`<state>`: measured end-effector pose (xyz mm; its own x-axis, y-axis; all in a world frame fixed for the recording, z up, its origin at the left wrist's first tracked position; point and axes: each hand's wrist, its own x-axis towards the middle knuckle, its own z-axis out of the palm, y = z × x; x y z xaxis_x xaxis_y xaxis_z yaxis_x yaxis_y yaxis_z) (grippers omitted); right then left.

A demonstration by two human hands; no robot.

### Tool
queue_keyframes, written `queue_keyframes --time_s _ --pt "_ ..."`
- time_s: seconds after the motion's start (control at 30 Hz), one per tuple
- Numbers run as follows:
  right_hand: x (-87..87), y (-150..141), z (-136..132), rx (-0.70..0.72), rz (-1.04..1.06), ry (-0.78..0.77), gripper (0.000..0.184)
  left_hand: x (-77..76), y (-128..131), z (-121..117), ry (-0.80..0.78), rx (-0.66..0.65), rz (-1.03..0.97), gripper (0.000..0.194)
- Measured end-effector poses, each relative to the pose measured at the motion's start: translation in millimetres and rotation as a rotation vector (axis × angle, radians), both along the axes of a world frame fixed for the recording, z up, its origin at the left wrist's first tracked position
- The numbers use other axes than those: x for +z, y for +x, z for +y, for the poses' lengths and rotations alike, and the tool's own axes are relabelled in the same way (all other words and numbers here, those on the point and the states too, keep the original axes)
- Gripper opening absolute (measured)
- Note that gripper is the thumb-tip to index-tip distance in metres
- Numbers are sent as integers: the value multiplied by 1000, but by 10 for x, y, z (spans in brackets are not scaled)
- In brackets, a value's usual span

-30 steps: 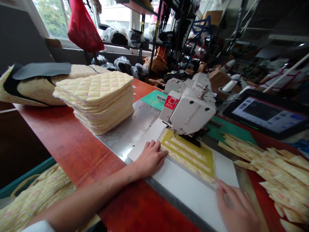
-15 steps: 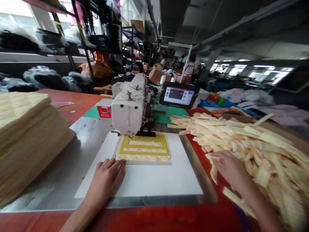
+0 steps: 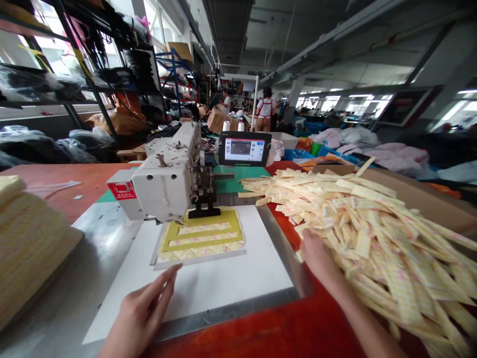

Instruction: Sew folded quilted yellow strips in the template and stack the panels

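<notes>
A white sewing machine stands over a yellow template with quilted fabric showing through its slots, on a white board. My left hand lies flat on the board's near left part, fingers stretched out toward the template, holding nothing. My right hand reaches into a big heap of yellow quilted strips on the right; its fingertips are buried among the strips and hidden.
A stack of quilted yellow pads sits at the left edge. A control screen stands behind the machine. A cardboard box lies beyond the heap. Shelving with bags stands at the back left, and people stand in the distance.
My view has swung right. My left hand has drawn back from the template's edge. My right hand has moved from the board into the heap of strips.
</notes>
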<state>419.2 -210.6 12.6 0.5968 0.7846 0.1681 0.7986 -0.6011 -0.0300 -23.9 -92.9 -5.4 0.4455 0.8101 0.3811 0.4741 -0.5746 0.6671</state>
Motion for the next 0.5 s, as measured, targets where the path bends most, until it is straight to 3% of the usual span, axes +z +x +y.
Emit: queue_keyframes --time_s 0.1,0.17,0.23,0.3,0.37,0.43,0.5 --pt "77 -87 -34 142 280 201 9 95 104 -123 -82 -15 -47 42" --pt "141 -394 -65 281 568 397 12 123 234 -203 -198 -1 -95 44" --pt "197 -867 -78 388 845 503 23 131 399 -252 -461 -21 -160 53" --pt "201 -1380 -64 500 1087 485 26 138 571 -250 -788 -124 -284 63" --pt "111 -1802 -31 590 1340 424 28 157 715 -199 -1007 -216 -466 62" --pt "-74 -2063 1 617 1493 375 32 187 806 -118 -1059 -208 -639 52" --pt "-291 -2171 20 616 1582 326 41 214 844 -37 -1004 -133 -748 42"
